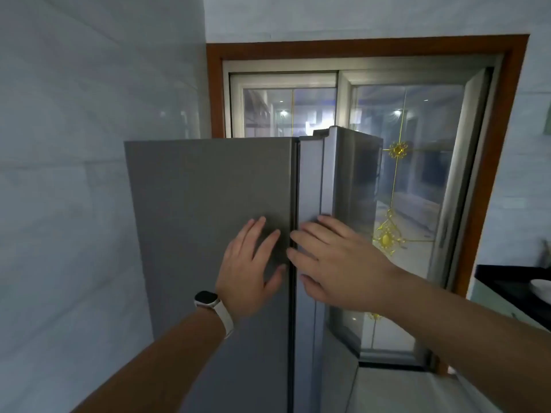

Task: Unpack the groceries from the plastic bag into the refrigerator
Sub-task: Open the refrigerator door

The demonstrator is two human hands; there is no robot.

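Refrigerator (190, 308) stands in centre of frame, right door (310, 180) little ajar. My left hand (247, 272) lies flat on left door (193, 180), fingers straight, grasping nothing. My right hand (337, 263) touches right door edge, fingers straight too.

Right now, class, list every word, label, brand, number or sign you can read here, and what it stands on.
There is no readable text in this view.
The refrigerator: plain grey doors, no lettering or badge shows.
The watch: its face is dark, nothing reads.
The glass door: only gold ornaments, no words.
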